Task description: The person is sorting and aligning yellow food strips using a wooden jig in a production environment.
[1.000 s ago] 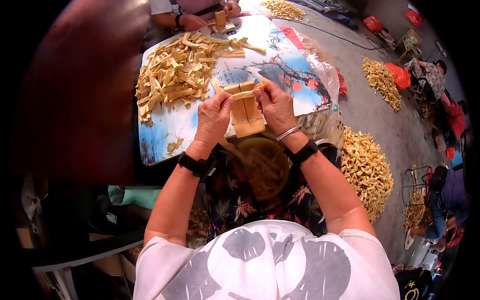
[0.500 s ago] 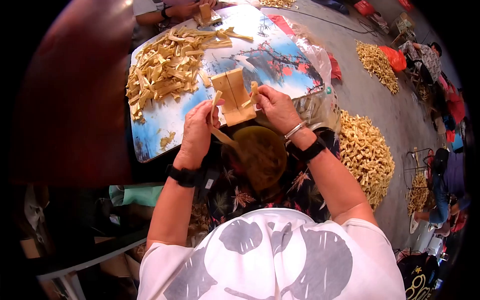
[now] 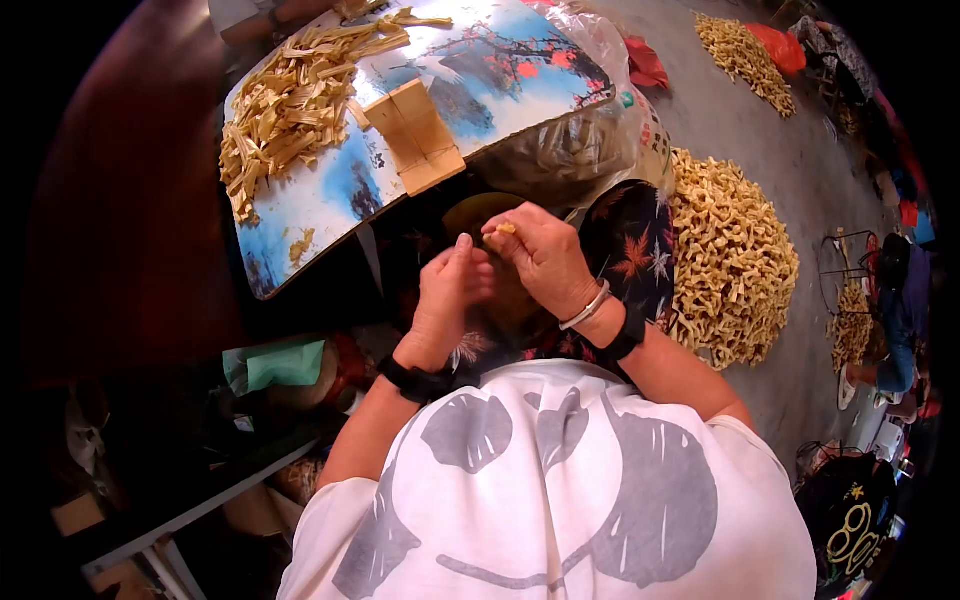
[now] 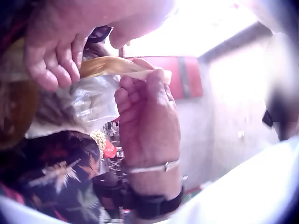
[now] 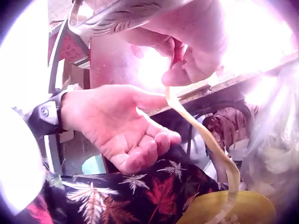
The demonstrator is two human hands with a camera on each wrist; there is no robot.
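My right hand (image 3: 545, 255), with a bracelet at its wrist, pinches the end of a pale yellow, flat, flexible strip (image 5: 205, 133) between thumb and fingers. In the right wrist view the strip trails down to a yellow bowl (image 5: 229, 207) at the lap. My left hand (image 3: 450, 300) is close beside the right, palm up with relaxed fingers, its thumb tip right at the strip. The left wrist view shows the strip (image 4: 103, 66) passing behind the left fingers. Ahead, a wooden stand (image 3: 410, 140) with a slit down its middle sits at the table edge.
Loose yellow strips (image 3: 300, 100) are heaped on the painted table (image 3: 345, 190). A large mound of short knotted pieces (image 3: 735, 265) lies on the floor at right, a smaller mound (image 3: 745, 60) farther off. A clear plastic bag (image 3: 590, 150) hangs by the table's right side.
Both hands have come back from the wooden stand towards the body, over the lap. The strip held across the stand is off it; the left fingers have loosened from it. The head view has shifted.
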